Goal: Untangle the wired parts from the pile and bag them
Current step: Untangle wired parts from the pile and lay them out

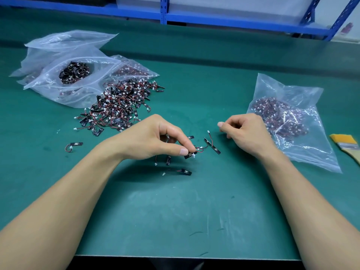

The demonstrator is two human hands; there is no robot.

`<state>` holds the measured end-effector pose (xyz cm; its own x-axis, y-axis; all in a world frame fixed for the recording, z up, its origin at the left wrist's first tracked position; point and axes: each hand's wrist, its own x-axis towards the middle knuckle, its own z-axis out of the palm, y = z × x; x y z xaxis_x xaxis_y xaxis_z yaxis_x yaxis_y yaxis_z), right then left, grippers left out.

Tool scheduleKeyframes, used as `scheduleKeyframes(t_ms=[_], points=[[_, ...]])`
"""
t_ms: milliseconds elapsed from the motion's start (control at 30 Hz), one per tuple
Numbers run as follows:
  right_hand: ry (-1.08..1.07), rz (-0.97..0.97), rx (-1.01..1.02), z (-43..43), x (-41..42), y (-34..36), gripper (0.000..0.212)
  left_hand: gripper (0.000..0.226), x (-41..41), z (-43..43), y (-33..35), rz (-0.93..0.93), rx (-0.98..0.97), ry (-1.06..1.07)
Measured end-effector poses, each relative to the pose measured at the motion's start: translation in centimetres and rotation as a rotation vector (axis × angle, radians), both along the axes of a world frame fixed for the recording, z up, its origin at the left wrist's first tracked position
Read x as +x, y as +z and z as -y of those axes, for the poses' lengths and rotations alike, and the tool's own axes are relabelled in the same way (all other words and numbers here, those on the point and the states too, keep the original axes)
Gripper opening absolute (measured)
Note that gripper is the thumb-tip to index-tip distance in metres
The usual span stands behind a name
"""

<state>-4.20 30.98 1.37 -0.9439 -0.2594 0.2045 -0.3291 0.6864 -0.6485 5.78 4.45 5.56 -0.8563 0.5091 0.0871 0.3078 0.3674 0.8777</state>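
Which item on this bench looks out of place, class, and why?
One wired part lies alone on the green mat, left of the left hand and well apart from the pile, as if it strayed. Nothing else looks damaged.

Hands: left hand (153, 137) and right hand (247, 133), bare, with long slender fingers and nails trimmed short, a thumbnail (183, 152) showing on each. Forearms: left forearm (68, 191) and right forearm (303, 201), bare along the whole visible length, smooth, widening from wrist toward the frame's lower corners.
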Motion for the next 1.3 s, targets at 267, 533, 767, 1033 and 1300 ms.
scheduleKeyframes(t_ms=[267,533,767,1033,1300], points=[[-0.001,0.000,-0.012,0.0,0.1,0.0,0.030,0.014,-0.3,0.1,-0.4,-0.049,0.064,0.048],[-0.005,-0.002,0.001,0.1,0.2,0.1,0.030,0.012,0.0,-1.3,-1.1,-0.080,-0.011,0.047],[-0.004,-0.008,0.020,0.2,0.2,0.3,0.032,0.019,0.1,-1.9,-1.6,-0.022,-0.005,0.018],[-0.006,-0.010,0.005,0.2,0.2,0.3,0.031,0.015,-0.2,-1.4,-1.6,-0.095,-0.014,0.064],[0.227,-0.097,-0.043,0.5,1.9,2.0,0.018,0.008,-0.8,0.7,-1.4,-0.301,-0.314,0.184]])
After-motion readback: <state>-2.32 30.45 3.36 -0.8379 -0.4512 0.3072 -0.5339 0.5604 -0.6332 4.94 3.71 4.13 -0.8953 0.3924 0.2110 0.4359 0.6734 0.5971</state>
